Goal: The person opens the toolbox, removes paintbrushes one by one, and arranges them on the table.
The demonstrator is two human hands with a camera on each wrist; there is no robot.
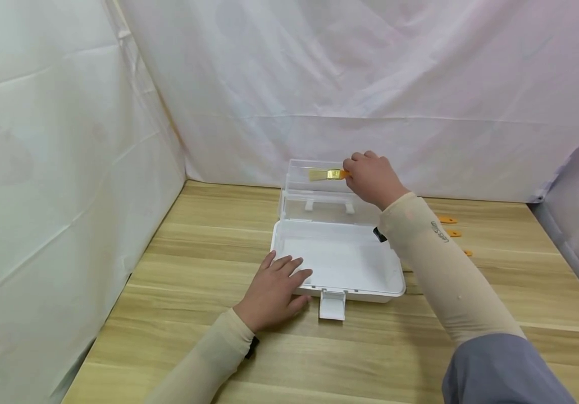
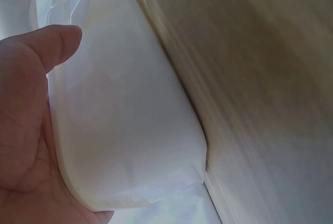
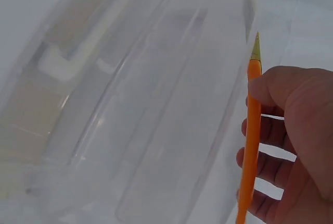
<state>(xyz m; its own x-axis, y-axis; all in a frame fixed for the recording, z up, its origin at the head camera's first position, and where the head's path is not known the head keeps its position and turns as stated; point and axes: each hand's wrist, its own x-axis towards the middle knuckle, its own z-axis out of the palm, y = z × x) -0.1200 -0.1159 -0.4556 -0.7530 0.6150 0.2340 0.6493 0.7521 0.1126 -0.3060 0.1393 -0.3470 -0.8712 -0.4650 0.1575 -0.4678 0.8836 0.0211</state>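
A flat paintbrush (image 1: 333, 174) with an orange handle, a gold ferrule and pale bristles is in my right hand (image 1: 372, 178). The thumb and fingers pinch its handle (image 3: 252, 130), bristles pointing left in the head view. Brush and hand are above the hinged side of a white plastic box (image 1: 342, 261), in front of its raised clear lid (image 1: 314, 210). My left hand (image 1: 275, 294) holds the box at the near left corner. Its thumb (image 2: 65, 44) lies against the outer front wall, with the fingers over the rim.
Three orange handles, one of them (image 1: 447, 220) farthest back, lie on the wooden table (image 1: 208, 224) to the right, partly behind my right sleeve. A white latch (image 1: 332, 306) hangs from the box's front. Pale sheets (image 1: 249, 73) enclose the back and sides.
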